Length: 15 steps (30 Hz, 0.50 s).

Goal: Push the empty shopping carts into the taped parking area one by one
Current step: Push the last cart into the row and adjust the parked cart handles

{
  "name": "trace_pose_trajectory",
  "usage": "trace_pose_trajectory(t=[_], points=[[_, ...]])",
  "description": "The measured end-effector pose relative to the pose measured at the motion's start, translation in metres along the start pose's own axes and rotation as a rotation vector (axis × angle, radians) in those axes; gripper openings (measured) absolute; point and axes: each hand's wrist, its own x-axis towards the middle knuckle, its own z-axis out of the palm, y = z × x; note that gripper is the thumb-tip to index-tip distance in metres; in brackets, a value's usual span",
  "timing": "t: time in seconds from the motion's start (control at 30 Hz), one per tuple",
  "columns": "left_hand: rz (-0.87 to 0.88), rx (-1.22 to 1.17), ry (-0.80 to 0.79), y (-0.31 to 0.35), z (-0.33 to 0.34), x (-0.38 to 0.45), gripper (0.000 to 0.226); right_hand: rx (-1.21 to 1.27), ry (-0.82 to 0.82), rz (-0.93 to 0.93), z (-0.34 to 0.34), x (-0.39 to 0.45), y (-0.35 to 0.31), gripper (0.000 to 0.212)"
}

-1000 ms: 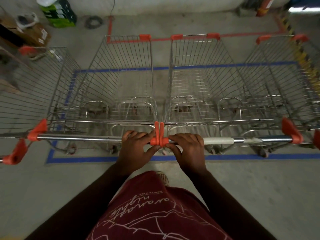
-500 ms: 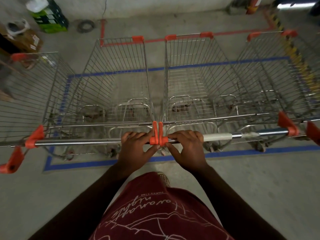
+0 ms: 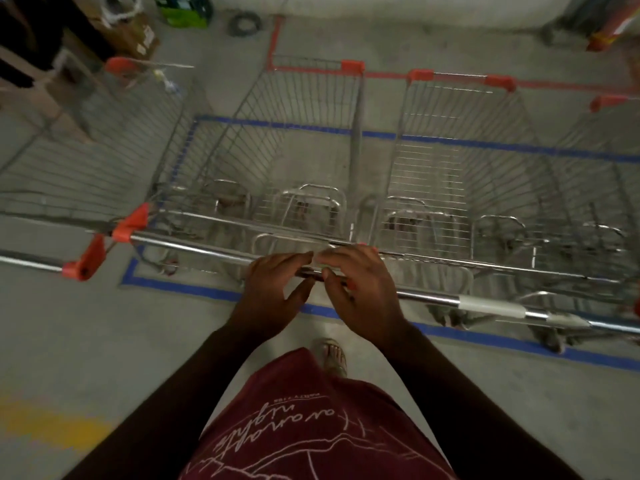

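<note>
Now, two wire carts sit side by side inside the blue tape (image 3: 221, 292), left cart (image 3: 277, 161) and right cart (image 3: 460, 174), both baskets empty. Chrome handles, orange end caps. Left hand (image 3: 273, 292) and right hand (image 3: 363, 292) meet where the handles join, fingers loosely spread over the bars, thumbs apart, not clenched.

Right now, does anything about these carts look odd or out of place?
Yes. The silver wire shopping cart on the far left stands outside the blue floor tape rectangle, while the neighbouring carts sit inside. A white wrap also patches the chrome handle bar on the right, like a repair.
</note>
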Motion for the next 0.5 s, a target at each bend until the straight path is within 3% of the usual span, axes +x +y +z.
trace_pose_trajectory(t=[0.23, 0.5], points=[[-0.054, -0.083, 0.308, -0.067, -0.06, -0.068, 0.026, 0.102, -0.163, -0.166, 0.075, 0.036, -0.057, 0.022], [-0.136, -0.127, 0.43, -0.16, -0.133, -0.138, 0.023, 0.183, -0.231, -0.196, 0.189, 0.048, -0.143, 0.02]])
